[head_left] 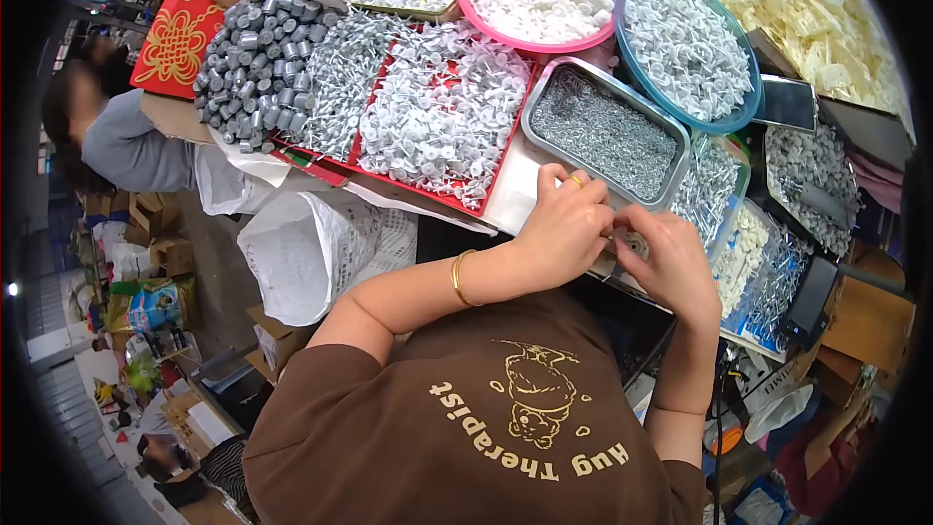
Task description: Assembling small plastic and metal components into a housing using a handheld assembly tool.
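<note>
My left hand [566, 228], with a gold ring and bracelet, is bent closed at the near edge of a metal tray [669, 187] full of tiny silver screws or pins [604, 126]. Fingertip to fingertip with it, my right hand [671, 258] is closed in a pinch. Whatever lies between the fingertips is too small and too covered to make out. A small round pale piece [637, 245] shows beneath the right fingers. Loose silver screws or nails [706, 185] lie just beyond my right hand.
A red tray [501, 170] of white plastic clips stands to the left, beside grey cylinders [258, 68]. Pink [470, 2] and teal [746, 102] basins hold white parts at the back. A white sack [296, 258] hangs open below the table edge. Another person's grey sleeve [136, 141] is at far left.
</note>
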A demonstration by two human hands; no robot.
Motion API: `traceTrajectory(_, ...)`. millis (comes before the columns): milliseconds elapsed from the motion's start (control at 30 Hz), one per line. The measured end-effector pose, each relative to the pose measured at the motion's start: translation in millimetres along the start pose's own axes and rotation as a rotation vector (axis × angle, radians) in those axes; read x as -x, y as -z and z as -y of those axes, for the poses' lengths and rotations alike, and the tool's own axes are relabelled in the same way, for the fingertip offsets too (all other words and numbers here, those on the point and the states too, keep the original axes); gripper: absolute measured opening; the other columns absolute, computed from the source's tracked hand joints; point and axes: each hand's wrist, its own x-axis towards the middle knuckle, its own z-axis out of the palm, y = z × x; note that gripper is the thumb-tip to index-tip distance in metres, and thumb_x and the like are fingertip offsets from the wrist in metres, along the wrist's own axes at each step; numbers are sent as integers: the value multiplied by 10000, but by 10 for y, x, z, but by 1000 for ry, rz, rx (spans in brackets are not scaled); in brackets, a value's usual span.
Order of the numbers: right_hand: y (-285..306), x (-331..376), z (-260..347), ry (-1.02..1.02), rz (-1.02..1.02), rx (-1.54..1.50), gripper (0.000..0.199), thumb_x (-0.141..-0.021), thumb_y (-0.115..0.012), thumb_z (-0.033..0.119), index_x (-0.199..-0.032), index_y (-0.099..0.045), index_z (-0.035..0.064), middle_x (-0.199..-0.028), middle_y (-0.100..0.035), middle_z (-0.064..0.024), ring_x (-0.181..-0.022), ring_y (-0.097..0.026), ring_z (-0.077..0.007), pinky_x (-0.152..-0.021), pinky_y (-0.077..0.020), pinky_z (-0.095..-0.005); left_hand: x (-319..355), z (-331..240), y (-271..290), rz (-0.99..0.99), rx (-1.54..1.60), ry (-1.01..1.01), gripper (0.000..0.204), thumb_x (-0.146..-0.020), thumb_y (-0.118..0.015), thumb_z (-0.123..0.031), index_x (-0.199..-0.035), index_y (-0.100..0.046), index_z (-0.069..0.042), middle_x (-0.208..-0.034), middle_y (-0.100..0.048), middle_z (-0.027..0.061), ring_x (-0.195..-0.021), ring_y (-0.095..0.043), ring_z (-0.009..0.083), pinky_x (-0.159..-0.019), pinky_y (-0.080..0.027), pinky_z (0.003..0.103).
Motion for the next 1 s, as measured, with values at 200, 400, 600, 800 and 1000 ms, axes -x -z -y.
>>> traceTrajectory(200,-34,152,40,124,-287,58,354,-807,-753,31,-1157,-704,48,-1014,-737,-144,-911,-705,-313,-795,-548,-374,95,632,559,-199,-15,79,123,-756,-748,-90,-876,-729,-101,-949,-722,63,-978,-664,232,-951,-382,421)
traceTrajectory(400,35,212,-221,-124,-467,-37,260,-869,-740,57,-1125,-712,18,-996,-740,-125,-924,-706,-259,-838,-538,-345,463,2109,1643,-234,-938,582,137,-806,-759,-256,-904,-802,-171,-1024,-716,46,-1016,-627,265,-925,-379,486)
traceTrajectory(600,578,168,-527,-341,-666,11,184,-897,-713,106,-1060,-737,23,-913,-754,-101,-828,-716,-184,-749,-541,-280,419,2383,1651,-249,-865,409,105,-748,-797,-171,-826,-765,-108,-992,-670,60,-1015,-606,323,-881,-464,461)
traceTrajectory(800,1248,182,-2092,-765,-781,583,283,-827,-761,279,-998,-735,55,-910,-756,-122,-864,-721,-312,-777,-542,-410,415,2474,1661,-361,-736,350,114,-823,-739,-121,-873,-678,-39,-907,-689,99,-911,-648,278,-876,-500,395)
traceTrajectory(1000,1159,160,-2420,-630,-903,765,211,-864,-734,303,-964,-740,118,-898,-735,-156,-832,-698,-368,-730,-539,-441,545,2512,1568,-764,-51,471,125,-960,-701,-103,-1022,-659,-3,-958,-695,38,-877,-640,75,-794,-503,215)
